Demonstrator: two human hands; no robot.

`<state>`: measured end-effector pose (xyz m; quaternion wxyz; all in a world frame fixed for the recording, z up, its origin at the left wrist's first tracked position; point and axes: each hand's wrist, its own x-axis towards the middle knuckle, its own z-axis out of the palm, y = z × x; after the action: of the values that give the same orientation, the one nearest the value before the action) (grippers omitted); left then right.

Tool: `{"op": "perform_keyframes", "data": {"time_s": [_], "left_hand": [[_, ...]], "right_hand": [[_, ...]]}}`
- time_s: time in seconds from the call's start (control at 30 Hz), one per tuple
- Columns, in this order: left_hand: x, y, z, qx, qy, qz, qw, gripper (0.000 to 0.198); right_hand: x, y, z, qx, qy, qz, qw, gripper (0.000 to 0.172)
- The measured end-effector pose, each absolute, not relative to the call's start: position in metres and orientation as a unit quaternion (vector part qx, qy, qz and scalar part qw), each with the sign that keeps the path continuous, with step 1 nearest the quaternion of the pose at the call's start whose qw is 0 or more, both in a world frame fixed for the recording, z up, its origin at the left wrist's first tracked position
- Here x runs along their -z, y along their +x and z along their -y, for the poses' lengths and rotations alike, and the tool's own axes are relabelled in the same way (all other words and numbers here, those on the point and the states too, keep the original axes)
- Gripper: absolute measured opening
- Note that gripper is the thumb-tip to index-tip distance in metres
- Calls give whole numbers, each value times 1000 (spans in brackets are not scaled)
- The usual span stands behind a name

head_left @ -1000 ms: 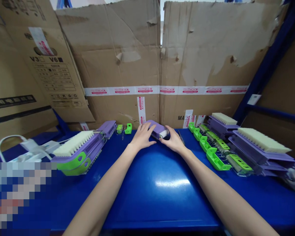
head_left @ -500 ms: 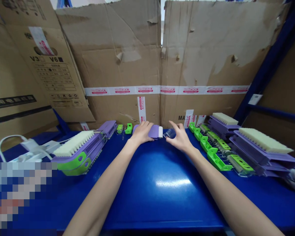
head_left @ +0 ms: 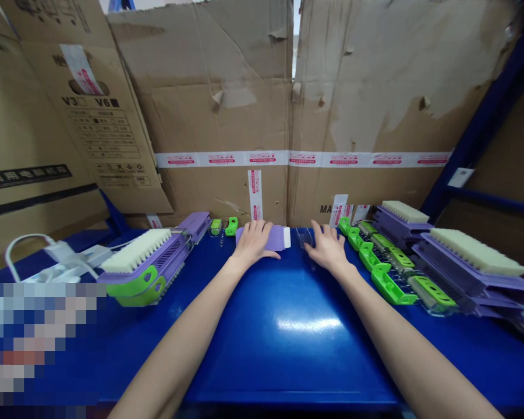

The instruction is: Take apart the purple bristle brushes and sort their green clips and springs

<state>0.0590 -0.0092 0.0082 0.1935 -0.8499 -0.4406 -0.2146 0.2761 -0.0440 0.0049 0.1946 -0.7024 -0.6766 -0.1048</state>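
My left hand (head_left: 254,241) lies over a purple plastic part (head_left: 278,238) with a white end, at the back of the blue table. Its fingers rest on the part and its thumb sticks out, apart from it. Beside that part is a small clear plastic piece (head_left: 304,236). My right hand (head_left: 327,244) is just right of the clear piece, fingers spread and palm down. Whether its fingertips touch the clear piece, I cannot tell. Left of my left hand are a green bracket (head_left: 231,226), a spring (head_left: 222,234) and a green-topped clear part (head_left: 215,227).
Several green brackets (head_left: 369,256) and clear green-topped parts (head_left: 432,291) line the right side, beside purple housings with cream bristle blocks (head_left: 480,250). On the left is a purple-and-green brush (head_left: 144,262) near a white power strip (head_left: 85,259). Cardboard (head_left: 218,116) walls the back.
My left hand has loosened, its thumb now away from the purple part. My right hand has flattened and lowered beside the clear piece. The view has shifted slightly.
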Motion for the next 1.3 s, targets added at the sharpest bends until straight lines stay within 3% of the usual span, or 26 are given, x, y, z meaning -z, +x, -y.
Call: {"op": "perform_keyframes", "data": {"time_s": [0.1,0.2,0.3,0.47,0.63,0.97,1.3], "left_hand": [[-6,63,10,230,-846,441,190,75],[-9,64,11,223,-843,448,198,48],[-12,65,13,217,-850,439,194,33],[-12,67,14,236,-855,424,186,44],[-11,67,12,216,-861,418,192,35],[-10,63,11,226,-870,415,144,40],[-11,62,11,226,-867,421,141,43]], "right_hand": [[-12,283,49,75,-762,624,156,51],[-15,288,52,-6,-778,620,102,44],[-17,288,52,18,-774,617,144,41],[-25,285,51,122,-716,599,337,34],[-28,282,55,155,-597,626,477,34],[-24,278,54,114,-545,621,552,28],[-21,276,58,126,-534,673,495,25]]}}
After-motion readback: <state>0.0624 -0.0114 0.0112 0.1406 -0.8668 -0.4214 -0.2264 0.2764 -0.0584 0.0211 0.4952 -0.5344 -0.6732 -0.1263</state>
